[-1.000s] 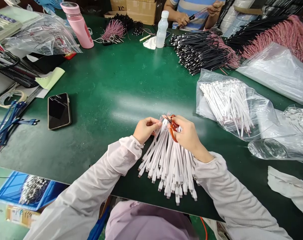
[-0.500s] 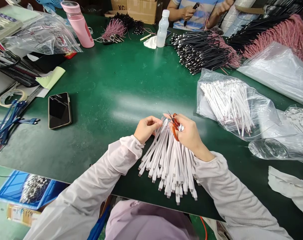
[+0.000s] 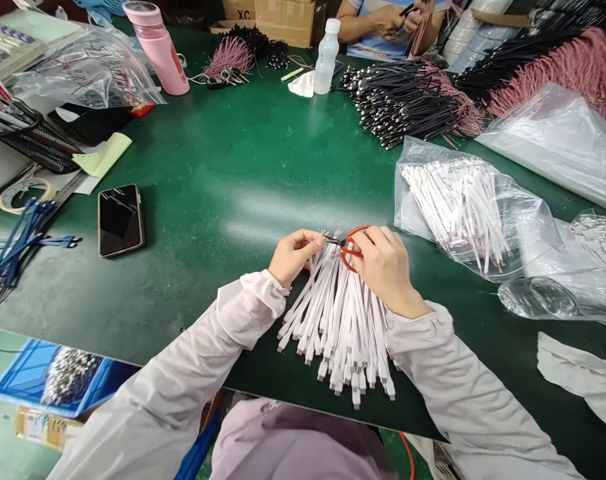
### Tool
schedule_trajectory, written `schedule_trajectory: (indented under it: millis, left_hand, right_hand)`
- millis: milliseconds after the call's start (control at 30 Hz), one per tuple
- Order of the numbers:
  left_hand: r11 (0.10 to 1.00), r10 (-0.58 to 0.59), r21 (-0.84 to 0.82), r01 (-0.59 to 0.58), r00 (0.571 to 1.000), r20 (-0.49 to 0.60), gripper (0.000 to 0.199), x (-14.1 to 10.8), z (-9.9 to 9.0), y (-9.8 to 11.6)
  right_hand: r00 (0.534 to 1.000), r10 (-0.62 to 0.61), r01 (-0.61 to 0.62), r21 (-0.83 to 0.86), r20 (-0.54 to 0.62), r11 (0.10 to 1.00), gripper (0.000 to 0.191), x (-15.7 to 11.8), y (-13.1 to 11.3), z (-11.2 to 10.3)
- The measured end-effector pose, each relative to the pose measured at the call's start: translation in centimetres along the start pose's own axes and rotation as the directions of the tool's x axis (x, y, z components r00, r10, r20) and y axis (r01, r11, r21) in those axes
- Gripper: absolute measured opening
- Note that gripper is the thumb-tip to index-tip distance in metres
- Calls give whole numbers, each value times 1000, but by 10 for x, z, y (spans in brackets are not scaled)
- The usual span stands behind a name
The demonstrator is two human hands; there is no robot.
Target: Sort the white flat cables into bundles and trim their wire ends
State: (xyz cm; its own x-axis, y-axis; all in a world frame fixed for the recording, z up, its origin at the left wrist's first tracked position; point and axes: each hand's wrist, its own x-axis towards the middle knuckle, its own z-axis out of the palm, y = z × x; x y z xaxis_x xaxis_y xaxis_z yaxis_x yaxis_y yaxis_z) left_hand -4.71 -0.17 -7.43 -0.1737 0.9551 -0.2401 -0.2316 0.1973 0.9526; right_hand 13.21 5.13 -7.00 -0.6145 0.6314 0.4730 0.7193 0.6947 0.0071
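Factory workroom, green desk (image 3: 183, 200), person seated at the near edge in pale long sleeves (image 3: 243, 320). Closest in: a fan of white flat cables (image 3: 337, 327), connector ends splayed toward the near edge, gathered tips up near the middle of the desk. Left hand (image 3: 295, 257) grips the bundle near those tips, fingers (image 3: 313, 243) pinched closed around it. Right hand (image 3: 385, 270) is clenched on orange-handled scissors (image 3: 355, 248), blades pointing left across the tips; whether they touch is hard to tell. Clean work here likely wants the strands pinched tight and the blades kept square, clear of the fingers. Right of the hands, a clear plastic bag (image 3: 463, 213) of more white cables lies near the desk's right edge; to the left, a black smartphone (image 3: 120, 220) lies flat, with blue cables (image 3: 17, 247) at the left edge. Far edge: pink bottle (image 3: 157, 50), water bottle (image 3: 327, 57), black-and-pink cable bundles (image 3: 407, 100), a co-worker's hands (image 3: 397, 20) holding a dark item.
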Motion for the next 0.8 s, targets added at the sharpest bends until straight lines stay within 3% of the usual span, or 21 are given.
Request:
schedule_trajectory:
  millis: [233,400,633,800]
  left_hand:
    - [1000,8,13,-8,1000,-16,24,-1,2,1]
    - [999,23,33,-22,999,-23,23,-2,2,1]
    - [999,32,34,-31,999,-20,25,-1,1,0]
    - [999,-26,-21,27,999,26,26,2,-1,-2]
  right_hand:
    - [999,26,-29,-84,-36,996,27,-1,1,0]
    - [999,46,-47,-53,-14,997,30,-1,1,0]
    - [997,76,-78,-75,-26,994,22,-4,3,2]
    - [970,207,-195,102,-124,975,18,-2,3,5]
